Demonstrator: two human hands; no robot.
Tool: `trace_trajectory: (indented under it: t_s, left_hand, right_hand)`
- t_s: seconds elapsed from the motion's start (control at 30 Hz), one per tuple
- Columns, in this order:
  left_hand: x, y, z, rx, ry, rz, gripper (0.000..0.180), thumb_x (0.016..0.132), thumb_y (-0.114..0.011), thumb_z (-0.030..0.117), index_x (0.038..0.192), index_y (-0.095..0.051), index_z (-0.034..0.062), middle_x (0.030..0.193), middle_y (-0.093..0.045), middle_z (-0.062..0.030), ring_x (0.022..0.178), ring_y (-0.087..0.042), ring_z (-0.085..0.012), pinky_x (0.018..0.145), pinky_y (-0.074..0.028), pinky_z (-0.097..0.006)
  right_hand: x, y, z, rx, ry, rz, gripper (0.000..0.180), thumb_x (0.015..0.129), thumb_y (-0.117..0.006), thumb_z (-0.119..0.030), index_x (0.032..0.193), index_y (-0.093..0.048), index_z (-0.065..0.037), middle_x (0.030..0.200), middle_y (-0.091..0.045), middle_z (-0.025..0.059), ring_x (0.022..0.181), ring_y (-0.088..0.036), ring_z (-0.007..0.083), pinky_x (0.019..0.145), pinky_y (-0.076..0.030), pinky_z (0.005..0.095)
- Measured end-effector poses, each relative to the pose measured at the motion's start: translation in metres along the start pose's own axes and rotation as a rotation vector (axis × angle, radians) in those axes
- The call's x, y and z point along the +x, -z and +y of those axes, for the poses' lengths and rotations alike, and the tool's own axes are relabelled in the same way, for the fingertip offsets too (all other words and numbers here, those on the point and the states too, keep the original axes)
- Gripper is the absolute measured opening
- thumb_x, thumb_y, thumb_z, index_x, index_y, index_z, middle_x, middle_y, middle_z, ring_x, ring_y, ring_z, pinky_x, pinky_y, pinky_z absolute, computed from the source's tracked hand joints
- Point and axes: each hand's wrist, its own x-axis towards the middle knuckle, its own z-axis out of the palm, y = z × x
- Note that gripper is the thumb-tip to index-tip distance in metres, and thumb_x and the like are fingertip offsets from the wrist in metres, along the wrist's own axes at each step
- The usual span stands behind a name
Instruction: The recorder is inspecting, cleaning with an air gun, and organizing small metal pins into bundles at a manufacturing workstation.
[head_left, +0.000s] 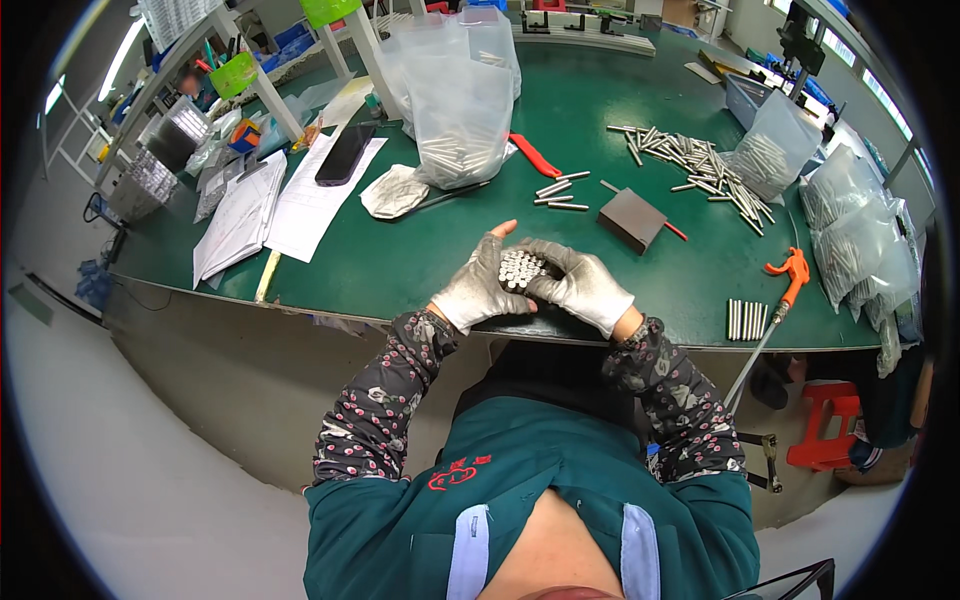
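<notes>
Between my two gloved hands stands a round bundle of metal pins [522, 270], their pale ends facing up. My left hand [476, 283] wraps its left side, with a bare fingertip poking out of the worn glove. From the right, my right hand [582, 287] closes on the bundle, fingers over its far side and thumb at the front. Just beyond lie several loose metal pins [560, 190] and a red-handled tool [534, 156]. A dark brown block [632, 220] sits to the right of my hands, with a thin red-tipped rod beside it.
A pin heap [705, 165] spreads at far right, near bags of pins [862, 240]. An orange air gun [792, 275] lies by a neat pin row [747, 320]. Large plastic bags [455, 100] stand at the back. Left are a phone [345, 155], papers [240, 215] and a crumpled cloth [394, 191].
</notes>
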Motion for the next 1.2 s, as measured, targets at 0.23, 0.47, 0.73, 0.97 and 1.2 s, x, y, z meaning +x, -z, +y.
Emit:
trace_trajectory:
  t_s: [0.23,0.47,0.73,0.97,1.2]
  left_hand:
    - [0.006,-0.004,-0.013,0.068,0.051,-0.028,0.081,0.054,-0.083,0.019,0.121,-0.040,0.0053,0.112,-0.048,-0.0104,0.107,-0.045,-0.0221,0.091,-0.039,-0.032]
    - [0.007,-0.007,-0.026,0.170,0.055,-0.014,0.076,0.054,-0.078,0.028,0.118,-0.045,0.0055,0.120,-0.048,-0.0142,0.125,-0.032,-0.0378,0.104,-0.031,-0.039]
    - [0.006,-0.007,-0.009,0.006,-0.007,0.003,0.071,0.054,-0.080,0.014,0.116,-0.045,0.0054,0.108,-0.051,-0.0078,0.104,-0.050,-0.0204,0.090,-0.042,-0.030]
    - [0.010,-0.006,-0.011,0.005,-0.003,-0.021,0.072,0.055,-0.080,0.006,0.117,-0.043,0.0042,0.105,-0.053,-0.0043,0.097,-0.052,-0.0123,0.086,-0.044,-0.026]
    - [0.013,-0.008,-0.016,-0.119,0.024,0.001,0.067,0.049,-0.079,0.013,0.109,-0.049,0.0041,0.103,-0.049,-0.0106,0.099,-0.051,-0.0245,0.089,-0.043,-0.033]
  right_hand:
    - [-0.001,0.004,-0.016,-0.113,-0.114,-0.058,0.052,0.078,-0.068,-0.017,0.123,-0.048,0.000,0.108,-0.060,0.0098,0.095,-0.057,0.0124,0.084,-0.045,0.0252]
    - [-0.003,-0.001,-0.007,-0.123,-0.022,-0.029,0.057,0.075,-0.070,-0.015,0.124,-0.047,0.001,0.103,-0.061,0.0106,0.094,-0.057,0.0126,0.084,-0.045,0.0260]
    - [-0.003,-0.001,0.001,-0.128,-0.070,-0.011,0.055,0.075,-0.071,-0.018,0.122,-0.048,0.001,0.104,-0.061,0.0110,0.094,-0.057,0.0139,0.084,-0.046,0.0263]
    - [-0.002,0.001,-0.003,-0.074,-0.105,-0.001,0.056,0.074,-0.071,-0.020,0.120,-0.049,0.001,0.104,-0.060,0.0106,0.096,-0.057,0.0149,0.085,-0.045,0.0272]
    - [-0.002,0.000,-0.004,-0.029,-0.121,0.020,0.055,0.074,-0.071,-0.020,0.120,-0.049,0.001,0.106,-0.060,0.0103,0.097,-0.056,0.0153,0.086,-0.044,0.0275]
